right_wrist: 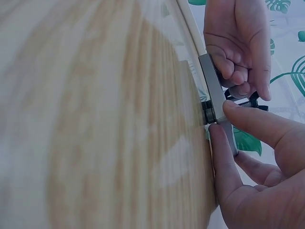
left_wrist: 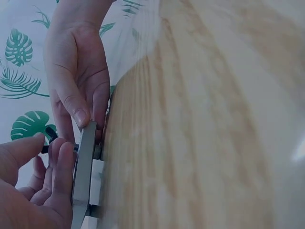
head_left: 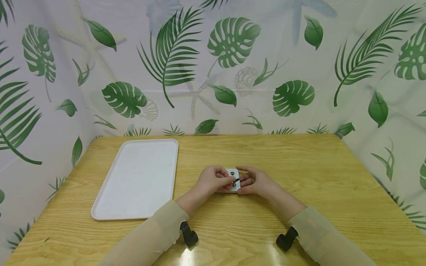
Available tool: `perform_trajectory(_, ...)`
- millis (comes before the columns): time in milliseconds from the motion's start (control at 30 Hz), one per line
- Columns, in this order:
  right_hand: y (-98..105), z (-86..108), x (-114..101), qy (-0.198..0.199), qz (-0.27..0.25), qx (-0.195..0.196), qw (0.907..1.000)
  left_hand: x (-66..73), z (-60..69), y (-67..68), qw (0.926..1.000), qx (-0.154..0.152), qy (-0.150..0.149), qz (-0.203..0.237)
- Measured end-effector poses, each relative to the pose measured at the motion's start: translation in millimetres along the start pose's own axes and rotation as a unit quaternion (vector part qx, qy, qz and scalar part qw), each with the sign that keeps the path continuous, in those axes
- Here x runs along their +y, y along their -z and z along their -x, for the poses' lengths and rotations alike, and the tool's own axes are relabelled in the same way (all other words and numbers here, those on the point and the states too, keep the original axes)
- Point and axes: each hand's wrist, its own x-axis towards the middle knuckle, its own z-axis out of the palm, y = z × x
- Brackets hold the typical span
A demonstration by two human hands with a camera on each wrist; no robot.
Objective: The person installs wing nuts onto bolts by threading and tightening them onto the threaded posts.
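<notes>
One left hand (head_left: pixel 214 180) and one right hand (head_left: pixel 261 183) are sharing one tabletop (head_left: pixel 233 225) with one tray (head_left: pixel 139 177).
The count is also taking in one grey plate (left_wrist: pixel 85 167), one small black piece (head_left: pixel 237 180) and, showing under the plate in the left-wrist view, two dark stubs (left_wrist: pixel 97 151). Two sleeves (head_left: pixel 146 236) are appearing, and two black wrist-worn devices (head_left: pixel 189 235) are hanging, one at each arm.

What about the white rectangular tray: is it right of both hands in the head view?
No, the white tray lies to the left of the left hand and the right hand.
</notes>
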Motion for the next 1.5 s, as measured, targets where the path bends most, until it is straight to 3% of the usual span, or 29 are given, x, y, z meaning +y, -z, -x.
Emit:
perform_trajectory(267,0.1,1.4,-2.3,0.004,-0.007,-0.006,1.0000,1.5,-0.6,-2.0,0.9995,0.015,-0.009,-0.026)
perform_trajectory(733,1.4,1.0,-2.0,0.006,-0.006,-0.005,1.0000,0.6,-2.3,-0.7,0.9994,-0.001,0.006,-0.035)
perform_trajectory(1000,0.6,2.7,-2.5,0.006,-0.009,-0.005,0.9999,1.5,-2.0,0.7,0.9989,-0.017,-0.005,-0.045)
perform_trajectory(1500,0.3,2.1,-1.5,0.010,-0.010,-0.005,0.9999,2.1,-0.1,-1.2,0.9997,0.007,-0.001,-0.025)
